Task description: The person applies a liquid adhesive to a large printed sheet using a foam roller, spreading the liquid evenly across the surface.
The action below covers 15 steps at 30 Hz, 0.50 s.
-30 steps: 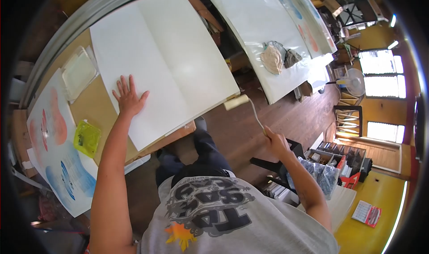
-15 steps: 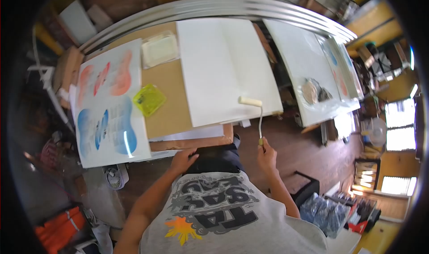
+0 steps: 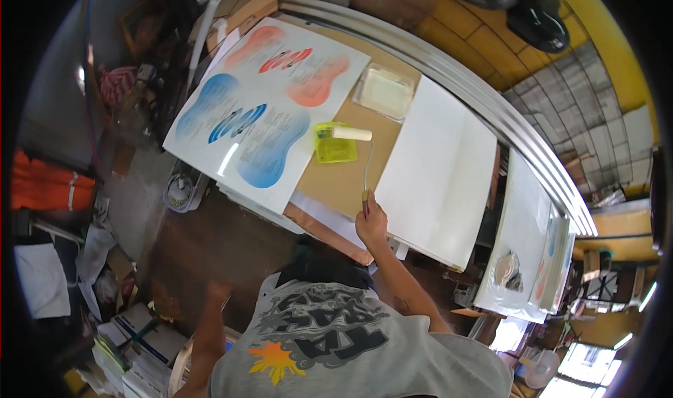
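My right hand [image 3: 372, 224] is closed around the handle of a small paint roller [image 3: 352, 134]. The roller's cream sleeve overlaps a yellow-green plastic tray [image 3: 337, 153] on the brown board [image 3: 373, 161]. To the right of that board lies a large blank white sheet [image 3: 442, 167]. On the left is a printed panel [image 3: 270, 111] with red and blue shapes. Above the tray sits a clear shallow container [image 3: 384, 92] with something pale inside. My left hand [image 3: 218, 291] hangs low over the dark floor, away from the table, its fingers smeared and in shadow.
Long white metal rails [image 3: 484, 107] run behind the table. Another plastic-covered panel [image 3: 522, 237] stands to the right. A round-dialled device [image 3: 180, 191] is below the printed panel's left edge. Papers and boxes [image 3: 140, 342] are stacked at lower left.
My view has turned left. The roller has gone from over the white sheet to over the yellow-green tray, still in my right hand. My left hand has dropped away from the table edge.
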Tool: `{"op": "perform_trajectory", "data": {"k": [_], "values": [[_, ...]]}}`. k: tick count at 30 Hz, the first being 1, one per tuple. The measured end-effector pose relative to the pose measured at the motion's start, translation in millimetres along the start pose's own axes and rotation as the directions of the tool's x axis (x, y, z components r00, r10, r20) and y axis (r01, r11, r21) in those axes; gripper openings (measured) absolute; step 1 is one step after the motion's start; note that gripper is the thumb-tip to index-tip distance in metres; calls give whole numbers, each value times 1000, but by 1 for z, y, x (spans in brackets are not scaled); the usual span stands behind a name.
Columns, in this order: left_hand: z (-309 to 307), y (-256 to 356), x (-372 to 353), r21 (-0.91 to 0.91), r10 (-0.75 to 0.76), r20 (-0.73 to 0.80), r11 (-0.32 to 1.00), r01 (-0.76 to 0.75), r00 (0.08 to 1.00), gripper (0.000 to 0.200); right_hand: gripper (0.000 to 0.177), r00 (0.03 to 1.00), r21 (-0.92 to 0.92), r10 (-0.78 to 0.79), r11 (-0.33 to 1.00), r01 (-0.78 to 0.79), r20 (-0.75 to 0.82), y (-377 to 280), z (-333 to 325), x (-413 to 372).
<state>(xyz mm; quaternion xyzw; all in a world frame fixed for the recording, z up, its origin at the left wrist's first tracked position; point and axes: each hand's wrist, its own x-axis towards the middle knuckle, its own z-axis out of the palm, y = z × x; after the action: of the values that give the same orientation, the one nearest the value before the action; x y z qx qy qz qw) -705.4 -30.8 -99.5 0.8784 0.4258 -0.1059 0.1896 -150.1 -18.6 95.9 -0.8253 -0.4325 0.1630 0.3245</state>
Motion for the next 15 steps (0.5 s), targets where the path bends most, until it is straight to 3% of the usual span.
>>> {"op": "perform_trajectory", "data": {"k": [1, 3, 4, 6, 7, 8, 9, 10, 12, 14, 15], "values": [[8, 8, -7, -3, -19, 4, 1000, 19, 1000, 25, 62, 1000, -76, 8, 997, -6, 26, 1, 8, 4], [22, 33, -13, -394, -333, 158, 842, 368, 930, 23, 61, 998, -152, 14, 988, -5, 58, 2, 21, 13], [25, 44, -21, -391, -337, 167, 840, 376, 926, 23, 62, 997, -171, 3, 985, 10, 75, 3, 26, 15], [21, 68, -34, -21, -129, 130, 991, 133, 983, 26, 63, 996, -188, 13, 982, 2, 83, 4, 33, 17], [22, 76, -36, -13, -115, 139, 993, 118, 984, 26, 61, 994, -196, 19, 981, 2, 106, 0, 40, 21], [22, 84, -39, -222, -336, 269, 891, 397, 903, 29, 60, 992, -205, 24, 979, 2, 124, -3, 46, 27], [22, 90, -36, -367, -489, 434, 671, 644, 757, 33, 60, 993, -203, 40, 979, -17, 107, -6, 52, 35], [14, 94, -31, -356, -478, 430, 690, 630, 766, 33, 59, 983, -230, 89, 972, -51, 160, -6, 60, 43], [-30, 82, -11, -542, -557, 433, 467, 699, 709, 40, 58, 969, -221, 193, 963, -157, 154, -2, 65, 49], [-46, 71, 13, -503, -559, 384, 540, 674, 735, 37, 57, 978, -235, 116, 969, -73, 175, 8, 59, 48], [-52, 70, 29, -489, -574, 346, 565, 665, 742, 34, 57, 977, -228, 172, 963, -141, 123, 7, 47, 46]]}}
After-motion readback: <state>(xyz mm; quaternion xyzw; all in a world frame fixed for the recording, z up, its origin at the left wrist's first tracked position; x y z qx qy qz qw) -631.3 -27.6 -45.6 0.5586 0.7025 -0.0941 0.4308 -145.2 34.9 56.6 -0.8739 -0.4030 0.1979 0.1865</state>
